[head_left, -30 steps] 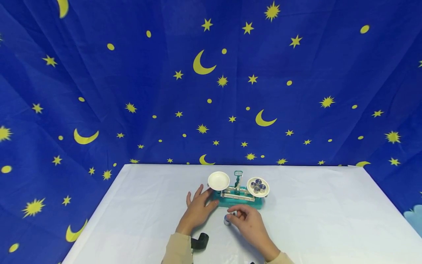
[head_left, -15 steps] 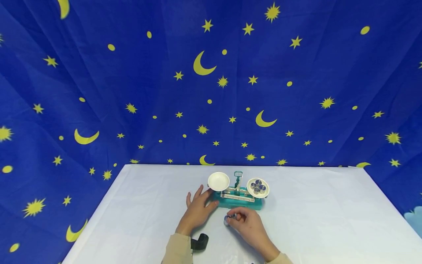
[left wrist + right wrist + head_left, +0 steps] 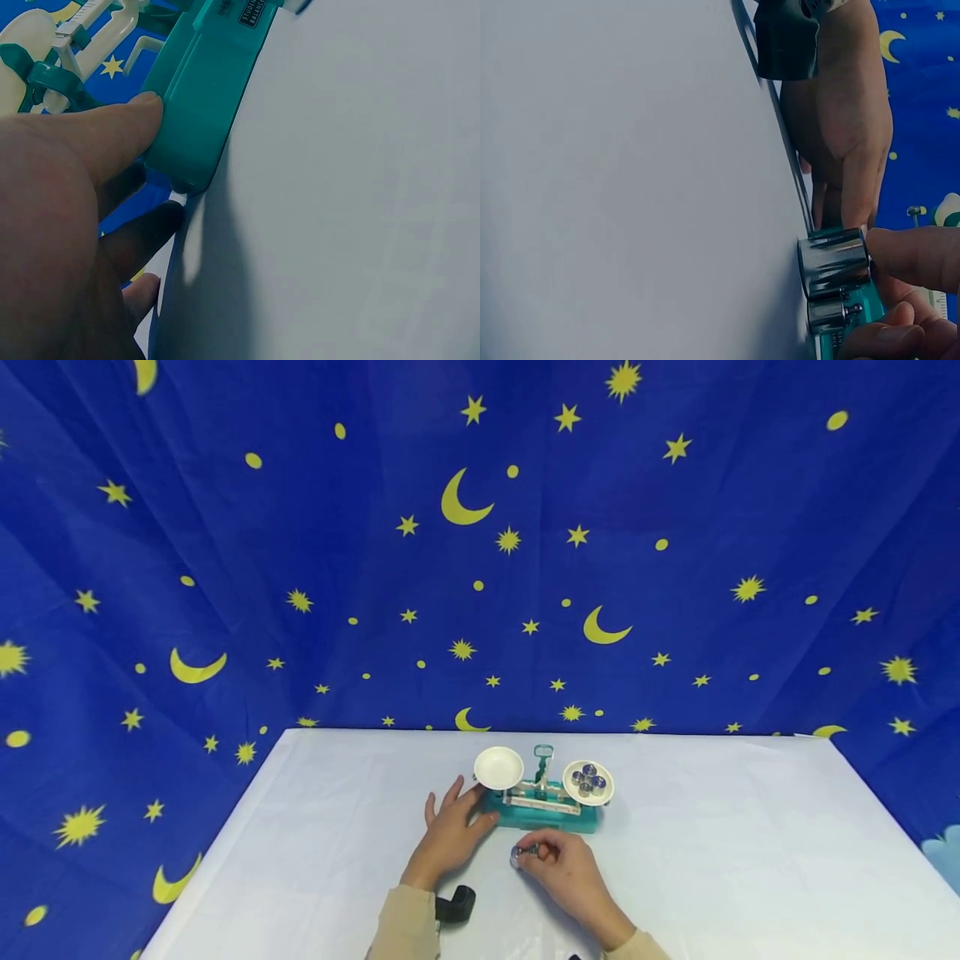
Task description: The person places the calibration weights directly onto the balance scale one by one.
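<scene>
A green balance scale [image 3: 525, 817] with two white pans stands at the table's far middle. My left hand [image 3: 447, 839] rests at its left end. In the left wrist view the thumb [image 3: 124, 131] lies against the green base, the other fingers spread beyond its end. The left pan [image 3: 498, 768] is bare; several metal weights [image 3: 597, 782] sit in the right pan [image 3: 597, 799]. In front of the scale my right hand [image 3: 567, 870] pinches a shiny cylindrical weight [image 3: 832, 262] between curled fingers. A smaller knobbed weight [image 3: 827, 316] is right beside it, near a fingertip.
White sheeting covers the table [image 3: 720, 860]. A blue star-and-moon cloth [image 3: 420, 568] hangs behind it. A black strap piece [image 3: 459, 906] juts out by my left wrist, low over the table.
The right fingers have shifted slightly at the weights in front of the scale. My left hand, the scale and the weights in the pan stay the same.
</scene>
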A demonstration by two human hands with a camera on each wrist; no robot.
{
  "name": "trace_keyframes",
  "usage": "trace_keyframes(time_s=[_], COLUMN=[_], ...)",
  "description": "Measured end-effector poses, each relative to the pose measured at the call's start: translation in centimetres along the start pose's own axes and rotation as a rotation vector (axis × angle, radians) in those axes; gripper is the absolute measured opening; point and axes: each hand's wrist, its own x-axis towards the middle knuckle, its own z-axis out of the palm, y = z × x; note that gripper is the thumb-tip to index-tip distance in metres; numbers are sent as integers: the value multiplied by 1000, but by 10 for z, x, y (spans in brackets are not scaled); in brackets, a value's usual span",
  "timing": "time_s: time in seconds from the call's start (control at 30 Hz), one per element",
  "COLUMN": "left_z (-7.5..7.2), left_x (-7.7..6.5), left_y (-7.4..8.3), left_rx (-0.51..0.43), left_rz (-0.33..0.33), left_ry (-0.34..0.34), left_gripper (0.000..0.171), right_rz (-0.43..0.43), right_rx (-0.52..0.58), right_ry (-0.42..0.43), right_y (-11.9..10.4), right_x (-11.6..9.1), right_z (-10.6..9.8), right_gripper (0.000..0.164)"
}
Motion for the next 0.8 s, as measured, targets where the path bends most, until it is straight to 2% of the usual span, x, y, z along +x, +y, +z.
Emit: trace_keyframes(time_s=[0.8], left_z=[0], left_x=[0], left_y=[4], left_rx=[3], left_rz=[-3], left_ry=[6], left_gripper=[56], right_rz=[17], right_rx=[2], right_ry=[13], right_y=[0], right_x=[-1], right_z=[2], right_gripper=[13])
